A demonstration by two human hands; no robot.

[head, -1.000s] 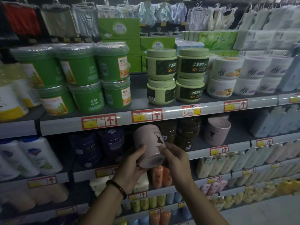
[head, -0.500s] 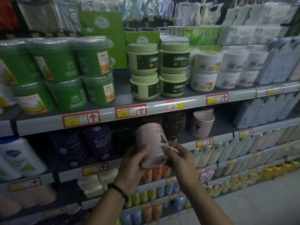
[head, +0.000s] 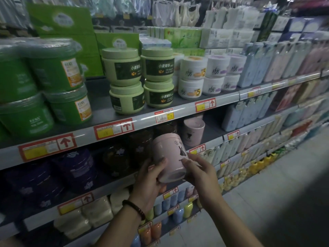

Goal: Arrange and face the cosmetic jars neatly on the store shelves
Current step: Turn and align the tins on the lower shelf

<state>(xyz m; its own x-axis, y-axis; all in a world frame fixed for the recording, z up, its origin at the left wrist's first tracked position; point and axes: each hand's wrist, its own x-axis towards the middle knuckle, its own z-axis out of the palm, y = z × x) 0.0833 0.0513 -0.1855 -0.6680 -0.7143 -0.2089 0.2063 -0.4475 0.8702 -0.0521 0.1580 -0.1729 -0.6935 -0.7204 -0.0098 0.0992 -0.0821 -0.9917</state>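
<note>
At your nine o'clock, dark green tubs (head: 53, 68) stand stacked two high on the upper shelf (head: 99, 98). Below them, at eight o'clock, purple jars (head: 74, 168) sit in shadow on the middle shelf.

At eleven o'clock from your hands, four pale green jars (head: 124, 70) stand in two stacks of two, their dark labels mostly facing out.

Your left hand (head: 149, 179), with a dark bracelet (head: 134, 208) on the wrist, wraps around the pink jar (head: 169, 157) from its left side, thumb lying across the front. You hold the jar in the air just in front of the middle shelf, below the upper shelf's rail. It is tilted, with its round end turned down toward you and its black dress figure facing right. Your right hand (head: 199, 172) grips the jar's lower right side, fingertips curled against the wall.

At one o'clock from the held jar, a second pink jar (head: 193, 132) stands upright on the middle shelf, apart from yours. Above it, white jars (head: 193, 68) are stacked two high. From two to three o'clock, rows of pale bottles (head: 267, 61) run off along the shelves.
</note>
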